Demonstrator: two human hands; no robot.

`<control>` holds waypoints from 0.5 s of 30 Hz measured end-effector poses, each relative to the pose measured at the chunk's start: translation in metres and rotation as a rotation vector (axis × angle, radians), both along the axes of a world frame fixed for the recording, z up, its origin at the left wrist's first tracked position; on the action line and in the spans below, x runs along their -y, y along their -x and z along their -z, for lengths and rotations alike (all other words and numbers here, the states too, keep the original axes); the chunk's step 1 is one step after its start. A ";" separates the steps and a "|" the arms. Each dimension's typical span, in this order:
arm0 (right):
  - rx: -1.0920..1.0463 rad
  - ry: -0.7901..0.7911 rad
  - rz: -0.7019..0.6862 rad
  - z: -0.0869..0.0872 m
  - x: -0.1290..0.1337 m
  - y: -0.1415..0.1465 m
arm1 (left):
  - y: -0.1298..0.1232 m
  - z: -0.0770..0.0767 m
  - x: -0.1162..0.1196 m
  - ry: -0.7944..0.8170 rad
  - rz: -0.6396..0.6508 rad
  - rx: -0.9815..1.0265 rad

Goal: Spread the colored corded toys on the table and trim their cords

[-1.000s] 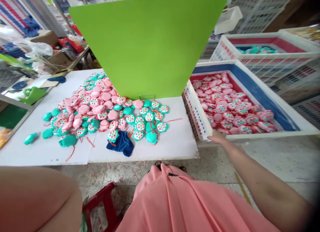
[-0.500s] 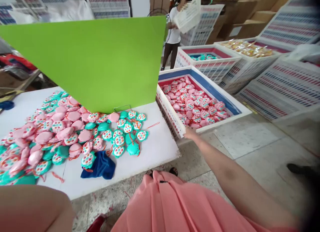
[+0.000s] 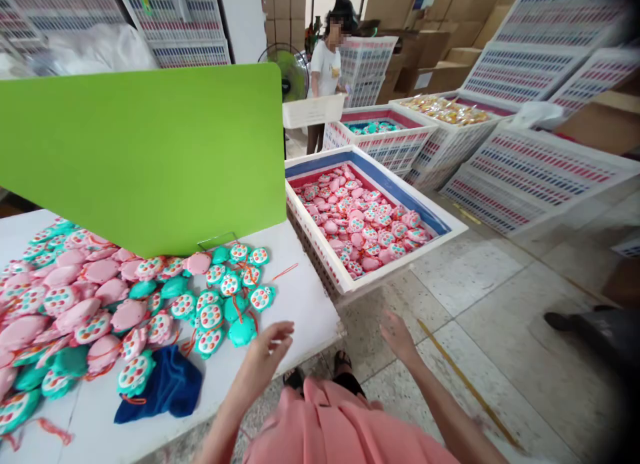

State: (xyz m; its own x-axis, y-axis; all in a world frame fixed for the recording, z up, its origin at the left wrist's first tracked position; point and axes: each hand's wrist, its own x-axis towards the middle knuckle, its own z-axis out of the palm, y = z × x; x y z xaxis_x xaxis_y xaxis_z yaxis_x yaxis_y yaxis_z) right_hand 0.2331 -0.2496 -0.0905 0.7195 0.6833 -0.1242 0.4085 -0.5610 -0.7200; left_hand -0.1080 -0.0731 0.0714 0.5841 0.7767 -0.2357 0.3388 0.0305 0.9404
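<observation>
My left hand hovers over the front right of the white table, its fingers loosely bent and apart, holding nothing. Closest to it is a teal animal-shaped toy with a red cord. My right hand hangs above the floor in front of the toy-filled crate; it is slightly blurred, with fingers stretched out and nothing in them. Pink toys and teal ones lie heaped on the table, many with coloured dots on white. One dotted teal toy rests partly on a dark blue cloth.
A bright green panel stands upright on the table. Behind the crate are another crate of teal toys, a crate of wrapped goods and stacked baskets. A person holds a white tray near a fan.
My right hand has let go of the crate's near corner and drawn back. My left hand has come into view over the table. The co-worker has lowered the white tray. My view has shifted right.
</observation>
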 end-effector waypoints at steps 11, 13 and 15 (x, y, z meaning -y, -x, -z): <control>-0.353 -0.041 0.161 0.028 0.056 -0.087 | -0.088 0.075 0.047 0.134 0.004 -0.120; -0.379 -0.055 0.211 0.022 0.056 -0.126 | -0.124 0.088 0.043 0.195 -0.109 -0.086; -0.377 -0.099 0.296 0.012 0.049 -0.171 | -0.165 0.099 0.036 0.251 -0.233 -0.031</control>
State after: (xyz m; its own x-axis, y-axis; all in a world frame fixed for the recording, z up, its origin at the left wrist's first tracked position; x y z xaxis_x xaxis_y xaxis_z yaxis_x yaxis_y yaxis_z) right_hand 0.4044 -0.2989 -0.1022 0.8019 0.4780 -0.3585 -0.0580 -0.5350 -0.8429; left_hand 0.0574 -0.1089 -0.0276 0.3869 0.8040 -0.4516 0.3238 0.3401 0.8829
